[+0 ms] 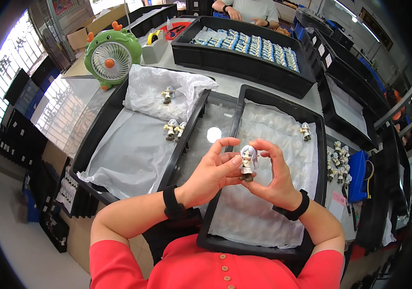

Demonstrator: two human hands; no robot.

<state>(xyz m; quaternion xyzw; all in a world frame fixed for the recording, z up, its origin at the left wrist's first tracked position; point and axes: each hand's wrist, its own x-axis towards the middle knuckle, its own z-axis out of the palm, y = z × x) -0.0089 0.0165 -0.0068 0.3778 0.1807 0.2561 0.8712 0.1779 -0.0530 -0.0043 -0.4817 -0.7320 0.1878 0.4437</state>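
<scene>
A small figurine (248, 166) with long pale hair, a white outfit and brown boots stands upright between my two hands. My left hand (211, 169) pinches it from the left, its thumb across the figurine's side. From the right, my right hand (278, 180) curves around it, with the index finger near the head and the thumb by the boots. Under both hands lies a black tray (325, 159) lined with white tissue paper (263, 216), bumpy with covered shapes. One similar figurine (305, 131) rests on that paper at the far right.
At left, another tissue-lined black tray (88, 144) holds a few figurines (171, 129). A green fan (112, 58) and tape dispenser (155, 48) stand behind. Rows of parts fill the far tray (244, 65), near another person (249, 9). Right: loose figurines (338, 161), blue bin (358, 178).
</scene>
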